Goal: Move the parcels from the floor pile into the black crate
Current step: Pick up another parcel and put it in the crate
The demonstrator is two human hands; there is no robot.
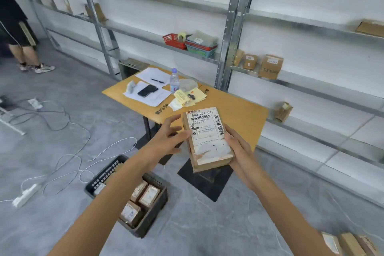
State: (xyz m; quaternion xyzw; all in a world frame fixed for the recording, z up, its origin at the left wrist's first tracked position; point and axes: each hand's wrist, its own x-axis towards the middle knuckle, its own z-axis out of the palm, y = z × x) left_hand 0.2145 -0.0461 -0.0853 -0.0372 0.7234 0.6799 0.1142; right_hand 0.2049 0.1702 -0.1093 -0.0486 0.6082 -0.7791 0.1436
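Cardboard parcel (pixel 207 137) was gripped in my R hand (pixel 239 148), L hand (pixel 166 141) spread against its edge. Recommended: lower flat into black crate (pixel 154 217) w/ both hands.

One wide-angle view, worn on the person's head, looks forward and steeply down. Both forearms enter from the near edge, the left hand (pixel 166 138) and right hand (pixel 239 147) close under the lens at the parcel (pixel 207 137). The black crate (pixel 154 217) lies near left, the table (pixel 239 110) mid-scene, shelving (pixel 234 27) across the far side, its lines bowed.
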